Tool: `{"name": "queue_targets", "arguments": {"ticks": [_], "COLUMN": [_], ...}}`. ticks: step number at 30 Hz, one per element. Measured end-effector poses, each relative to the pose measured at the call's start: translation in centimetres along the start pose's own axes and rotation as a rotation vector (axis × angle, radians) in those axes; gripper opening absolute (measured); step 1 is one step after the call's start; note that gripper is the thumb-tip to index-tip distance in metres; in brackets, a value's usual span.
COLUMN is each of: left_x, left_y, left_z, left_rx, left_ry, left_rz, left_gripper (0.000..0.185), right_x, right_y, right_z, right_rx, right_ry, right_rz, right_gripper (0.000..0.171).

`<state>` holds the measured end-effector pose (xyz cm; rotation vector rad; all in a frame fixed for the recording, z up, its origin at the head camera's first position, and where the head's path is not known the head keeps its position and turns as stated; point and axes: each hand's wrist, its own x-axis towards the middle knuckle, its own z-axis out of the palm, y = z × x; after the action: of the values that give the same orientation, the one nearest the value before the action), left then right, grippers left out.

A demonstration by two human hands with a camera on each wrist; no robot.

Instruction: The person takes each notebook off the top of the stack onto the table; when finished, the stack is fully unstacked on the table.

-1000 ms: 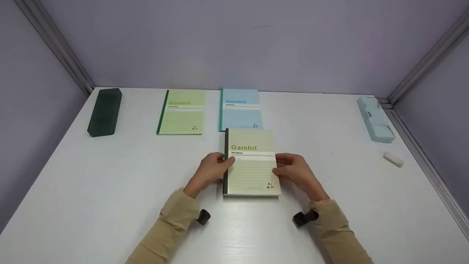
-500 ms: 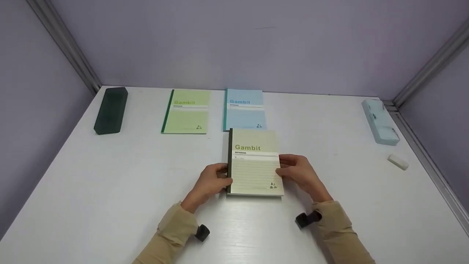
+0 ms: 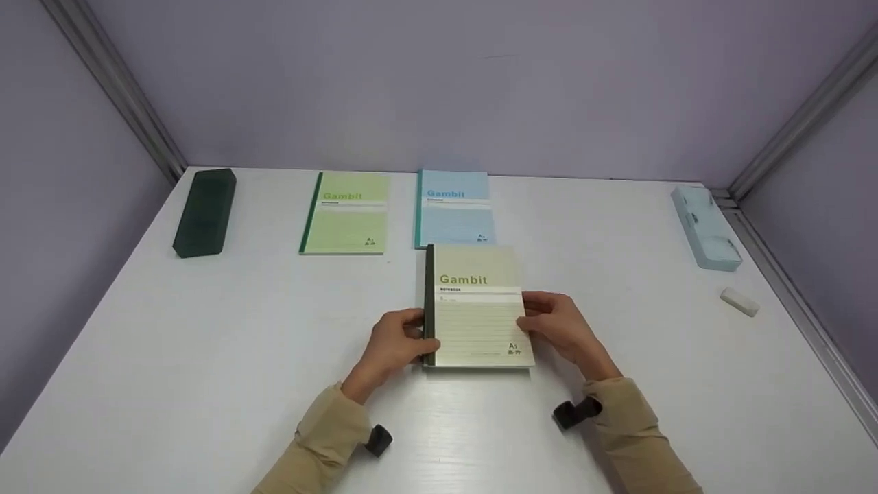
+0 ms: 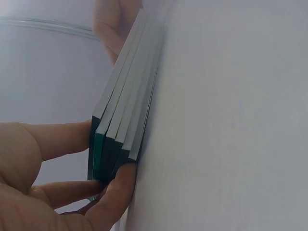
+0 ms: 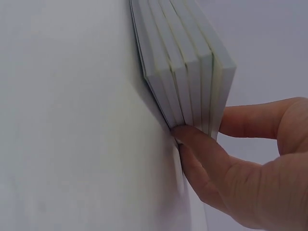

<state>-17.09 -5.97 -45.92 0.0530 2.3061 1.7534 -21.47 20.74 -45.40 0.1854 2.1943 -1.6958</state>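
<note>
White table between lilac walls carries my work. A stack of notebooks lies near the front edge, about midway across, its far end just short of the blue notebook. Over the last second the stack has barely shifted; what changed is my left hand, whose thumb has slid off the cover to the dark spine, so I judge I am squaring the pile rather than lifting it. My right hand grips the open edge as before. Both hands are half closed, fingers curled round the stack's sides. From the wrist views the stack looks like five or six books, slightly fanned, though I cannot count surely. Farther back sit a green notebook, a dark case at the left corner, a pale case and an eraser along the right edge.
</note>
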Motion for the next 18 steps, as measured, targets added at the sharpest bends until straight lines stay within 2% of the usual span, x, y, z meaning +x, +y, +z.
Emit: {"name": "queue_targets", "arguments": {"ticks": [4, 18], "left_x": [0.1, 0.3], "left_y": [0.0, -0.3], "left_z": [0.2, 0.3], "left_rx": [-0.005, 0.037], "left_ry": [0.016, 0.056], "left_rz": [-0.021, -0.008], "left_gripper": [0.051, 0.055], "right_x": [-0.2, -1.3], "right_y": [0.1, 0.4], "right_z": [-0.3, -1.2], "right_rx": [0.019, 0.077], "right_ry": [-0.011, -0.094], "right_rz": [0.003, 0.009], "right_gripper": [0.056, 0.06]}}
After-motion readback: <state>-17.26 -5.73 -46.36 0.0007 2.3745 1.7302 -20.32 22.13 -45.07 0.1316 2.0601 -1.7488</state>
